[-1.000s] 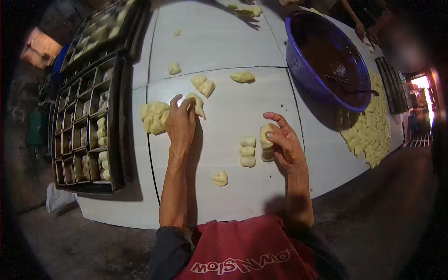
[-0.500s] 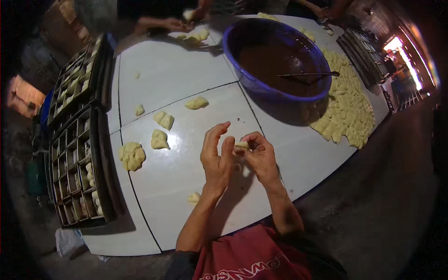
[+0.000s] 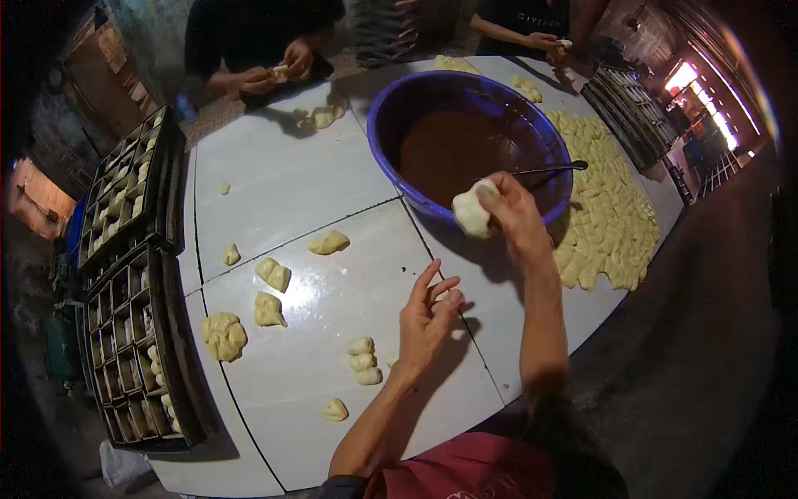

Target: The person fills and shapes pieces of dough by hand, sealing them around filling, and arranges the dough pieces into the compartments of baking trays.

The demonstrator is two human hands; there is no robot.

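My right hand [image 3: 521, 223] pinches a flattened, pale piece of dough [image 3: 470, 213] at the near rim of a large purple bowl [image 3: 384, 158]. Brown filling [image 3: 445, 150] lies in the bowl, and a dark-handled spoon [image 3: 544, 170] leans across it to the right rim. Over the white table, my left hand [image 3: 424, 326] is empty, its fingers apart. To its left sits a short row of smooth dough rolls [image 3: 362, 362], with a small dough lump [image 3: 335, 409] nearer me. Several loose dough pieces [image 3: 268, 309] are scattered farther left.
Divided trays [image 3: 133, 349] holding dough pieces line the left edge. A broad sheet of cut dough [image 3: 611, 216] covers the table right of the bowl, with a dark rack [image 3: 632, 108] beyond. Across the table, two other people's hands [image 3: 278, 71] handle dough.
My hands have separated. The right has carried the dough piece forward and right to the bowl; the left stays over the table. The view has shifted, and the dough rolls now show.
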